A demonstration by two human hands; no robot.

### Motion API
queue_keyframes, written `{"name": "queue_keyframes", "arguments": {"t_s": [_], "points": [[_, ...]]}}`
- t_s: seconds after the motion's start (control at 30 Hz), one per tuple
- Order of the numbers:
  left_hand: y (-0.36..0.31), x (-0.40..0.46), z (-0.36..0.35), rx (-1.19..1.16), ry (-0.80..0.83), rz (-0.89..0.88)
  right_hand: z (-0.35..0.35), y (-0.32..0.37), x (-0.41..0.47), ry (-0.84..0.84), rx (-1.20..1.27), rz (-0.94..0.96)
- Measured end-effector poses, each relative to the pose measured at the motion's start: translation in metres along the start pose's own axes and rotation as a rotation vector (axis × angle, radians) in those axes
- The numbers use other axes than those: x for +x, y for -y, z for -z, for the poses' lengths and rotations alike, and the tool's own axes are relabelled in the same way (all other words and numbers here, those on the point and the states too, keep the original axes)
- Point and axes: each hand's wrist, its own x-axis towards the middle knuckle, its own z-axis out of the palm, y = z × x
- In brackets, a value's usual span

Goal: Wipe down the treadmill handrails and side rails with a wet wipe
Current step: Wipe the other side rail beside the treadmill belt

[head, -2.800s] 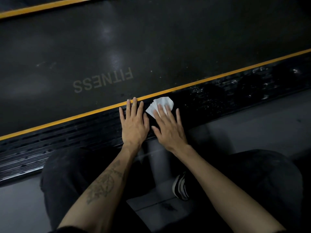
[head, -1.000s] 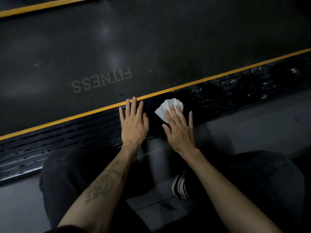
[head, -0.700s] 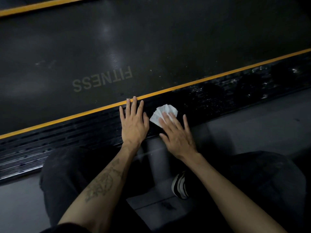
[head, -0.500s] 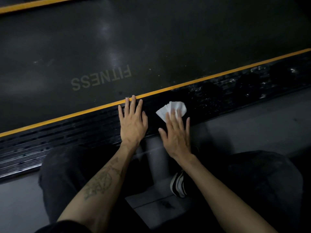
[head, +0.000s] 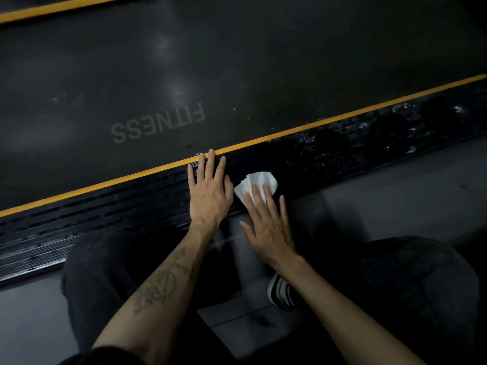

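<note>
The treadmill's black ribbed side rail [head: 118, 204] runs diagonally across the view, edged by a yellow stripe [head: 316, 125]. My left hand [head: 209, 194] lies flat on the rail, fingers straight, fingertips reaching the yellow stripe. Just to its right, my right hand [head: 268, 222] presses a folded white wet wipe [head: 259, 180] onto the rail with straight fingers; the wipe pokes out beyond the fingertips. To the right of the wipe, the rail glistens with wet specks [head: 369, 133].
The dark running belt [head: 237, 61] with the word FITNESS fills the upper view; a second yellow stripe [head: 52, 7] marks its far side. My knees in dark trousers [head: 105, 272] and a striped shoe [head: 280, 292] are on the grey floor [head: 408, 185] below the rail.
My right hand has slid the wipe back and forth along the rail, and now has it close beside my left hand. The left hand has stayed planted.
</note>
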Motion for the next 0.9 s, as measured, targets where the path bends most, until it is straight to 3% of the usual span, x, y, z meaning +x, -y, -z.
{"name": "queue_keyframes", "arguments": {"t_s": [0.1, 0.27, 0.37, 0.5, 0.7, 0.77, 0.9], "points": [[0.0, 0.0, -0.001, 0.017, -0.01, -0.023, 0.005, -0.023, 0.005, 0.017, -0.036, 0.079], [-0.001, 0.0, -0.001, 0.007, -0.013, -0.022, 0.011, -0.027, 0.01, -0.062, 0.028, -0.185], [-0.002, 0.0, 0.0, -0.006, -0.018, -0.006, 0.002, -0.004, 0.003, -0.043, 0.046, -0.075], [-0.004, 0.003, -0.001, -0.014, -0.012, 0.01, 0.006, -0.028, 0.003, 0.01, -0.032, 0.088], [-0.028, 0.015, -0.005, -0.109, -0.029, 0.092, 0.011, -0.035, 0.005, -0.075, 0.082, -0.236], [-0.033, 0.017, -0.008, -0.131, -0.026, 0.049, 0.007, -0.026, 0.002, -0.079, 0.073, -0.185], [-0.035, 0.013, -0.012, -0.118, 0.0, 0.0, 0.009, -0.054, -0.005, -0.015, -0.077, 0.09]]}}
